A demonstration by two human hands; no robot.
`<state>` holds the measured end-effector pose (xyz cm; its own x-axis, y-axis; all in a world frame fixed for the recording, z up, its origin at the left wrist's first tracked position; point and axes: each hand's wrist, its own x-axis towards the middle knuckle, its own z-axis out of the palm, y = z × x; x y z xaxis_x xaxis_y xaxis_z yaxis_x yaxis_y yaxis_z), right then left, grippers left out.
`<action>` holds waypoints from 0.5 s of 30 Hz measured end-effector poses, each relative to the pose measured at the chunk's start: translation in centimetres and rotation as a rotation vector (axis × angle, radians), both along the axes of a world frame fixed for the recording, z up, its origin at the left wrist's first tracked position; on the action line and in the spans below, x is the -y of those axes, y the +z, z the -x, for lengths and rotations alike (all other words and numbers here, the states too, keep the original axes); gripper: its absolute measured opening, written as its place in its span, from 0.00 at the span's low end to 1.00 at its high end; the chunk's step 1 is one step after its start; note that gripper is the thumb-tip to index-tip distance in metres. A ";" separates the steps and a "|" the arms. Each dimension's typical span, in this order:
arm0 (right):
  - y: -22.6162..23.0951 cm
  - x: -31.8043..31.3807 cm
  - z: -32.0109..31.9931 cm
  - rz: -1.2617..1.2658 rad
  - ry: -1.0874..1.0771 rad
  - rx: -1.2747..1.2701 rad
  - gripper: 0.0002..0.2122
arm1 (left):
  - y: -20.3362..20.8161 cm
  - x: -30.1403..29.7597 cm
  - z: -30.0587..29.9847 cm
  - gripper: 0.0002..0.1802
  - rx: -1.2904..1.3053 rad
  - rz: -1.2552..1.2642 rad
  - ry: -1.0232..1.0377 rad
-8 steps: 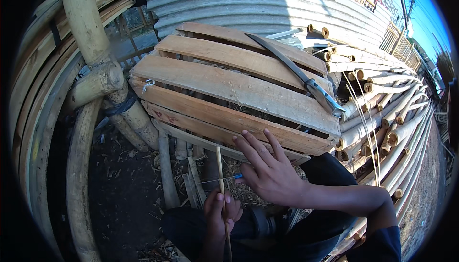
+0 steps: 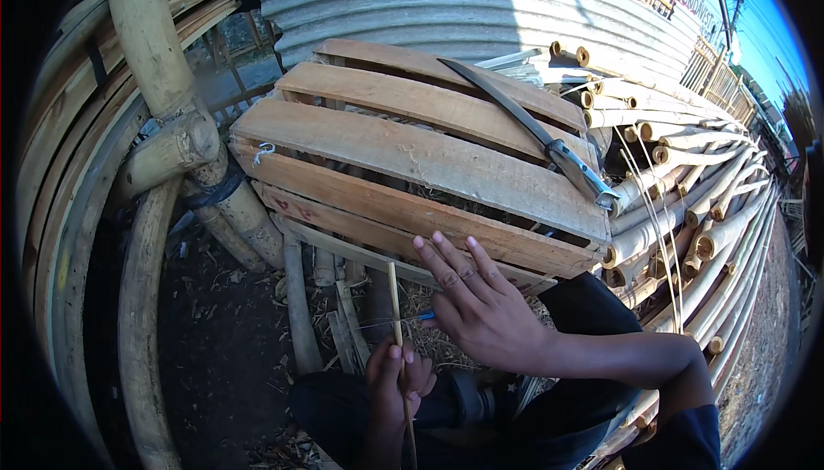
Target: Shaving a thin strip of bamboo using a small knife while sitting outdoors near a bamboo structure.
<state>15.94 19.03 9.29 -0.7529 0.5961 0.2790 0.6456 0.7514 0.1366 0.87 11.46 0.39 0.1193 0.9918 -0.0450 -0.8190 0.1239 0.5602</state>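
Extended fingers of the right hand (image 2: 491, 320) have swung slightly leftward before the slatted crate (image 2: 412, 145), while the left hand (image 2: 384, 382) and its bamboo strip (image 2: 394, 294) have barely shifted. That strip stands nearly upright between the person's knees, grasped low by the left hand, presumably to steady it while leaving its upper end free. The right hand pinches a small blue piece (image 2: 426, 315) beneath a curled finger, its other fingers loose; a thin line (image 2: 376, 324) runs from there across the strip (blade, wire or fibre, I cannot tell which). Whether the fingertips touch the crate is also unclear.

On the crate's rough, sawn boards rests a machete (image 2: 506, 103), its dark curved blade slanting across the slats and its handle toward the person's right, probably laid there to be within reach. Behind stands ribbed grey corrugated sheet (image 2: 386, 8); to the right, smooth, round bamboo poles (image 2: 678, 188) lie stacked, hollow ends showing.
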 end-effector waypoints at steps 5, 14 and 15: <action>-0.1 0.0 0.0 -0.008 0.004 -0.026 0.14 | 0.0 -0.1 0.0 0.14 0.000 -0.005 -0.007; -0.7 -0.2 -0.1 0.011 0.024 -0.031 0.14 | -0.1 0.0 -0.1 0.14 -0.015 0.011 -0.007; -0.7 -0.2 -0.1 0.025 0.032 -0.047 0.14 | 0.0 0.0 -0.1 0.14 -0.016 0.016 -0.003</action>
<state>16.01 19.21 8.56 -0.7582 0.5791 0.2995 0.6263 0.7746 0.0878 0.97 11.46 0.37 0.1218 0.9906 -0.0628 -0.8093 0.1358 0.5715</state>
